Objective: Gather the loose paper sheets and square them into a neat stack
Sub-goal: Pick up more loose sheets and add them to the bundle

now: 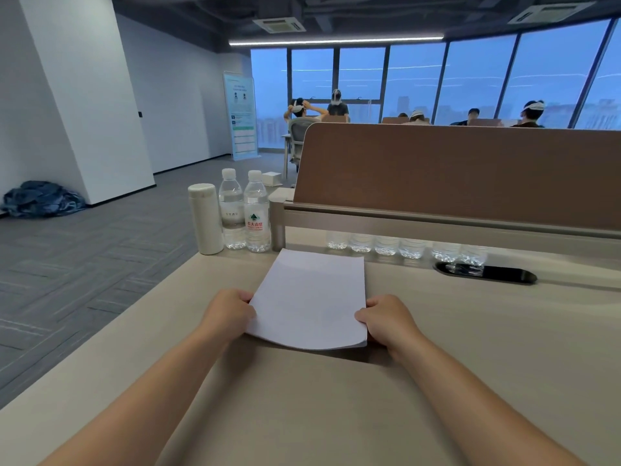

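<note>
The beige table (470,348) carries a white paper stack (312,297) with its near edge raised, a white flask (205,219) and two water bottles (257,213) beyond the stack's left, and a black cable slot (504,274) beyond its right.

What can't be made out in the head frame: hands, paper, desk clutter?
Head view only:
- Left hand and right hand: their grip below the white paper stack is hidden by the stack and the backs of the hands.
- Sheet count: edges too thin to separate.
- Row of clear plastic bottles: only the bases show below the brown desk divider panel.
- Pale blue standing banner: text too small.
</note>
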Motion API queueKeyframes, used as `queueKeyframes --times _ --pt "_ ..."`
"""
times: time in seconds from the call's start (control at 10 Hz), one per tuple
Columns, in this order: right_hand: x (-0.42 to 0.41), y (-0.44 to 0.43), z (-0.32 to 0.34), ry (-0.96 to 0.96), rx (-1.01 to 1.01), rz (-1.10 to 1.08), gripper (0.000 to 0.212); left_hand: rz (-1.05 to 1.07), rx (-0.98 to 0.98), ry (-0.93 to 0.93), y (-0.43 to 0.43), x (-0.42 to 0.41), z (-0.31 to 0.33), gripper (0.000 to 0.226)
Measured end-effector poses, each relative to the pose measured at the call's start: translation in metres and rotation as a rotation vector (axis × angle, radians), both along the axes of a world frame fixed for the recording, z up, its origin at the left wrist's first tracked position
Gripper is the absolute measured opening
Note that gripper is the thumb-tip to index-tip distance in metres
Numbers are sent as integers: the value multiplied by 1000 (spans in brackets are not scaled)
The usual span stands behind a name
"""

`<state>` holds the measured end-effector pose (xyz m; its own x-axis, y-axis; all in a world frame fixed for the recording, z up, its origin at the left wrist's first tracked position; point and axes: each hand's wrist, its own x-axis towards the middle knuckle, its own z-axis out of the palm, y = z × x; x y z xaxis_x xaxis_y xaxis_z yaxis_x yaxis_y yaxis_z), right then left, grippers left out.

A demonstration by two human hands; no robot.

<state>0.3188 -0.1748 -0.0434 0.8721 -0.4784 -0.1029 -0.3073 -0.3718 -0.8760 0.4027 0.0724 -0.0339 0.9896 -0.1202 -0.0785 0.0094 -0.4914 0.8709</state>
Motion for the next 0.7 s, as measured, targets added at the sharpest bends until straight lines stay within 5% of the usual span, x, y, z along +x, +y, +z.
queueKeyframes --times 0.4,0.6,0.7 --pt "-5 2 18 78 -167 -51 37 16 66 6 -8 -3 9 11" --pt "-22 5 23 145 -423 -27 32 10 10 -55 -9 -17 23 35" --pt "-31 7 24 87 -418 -49 32 -20 -6 -88 -11 -30 35 18"
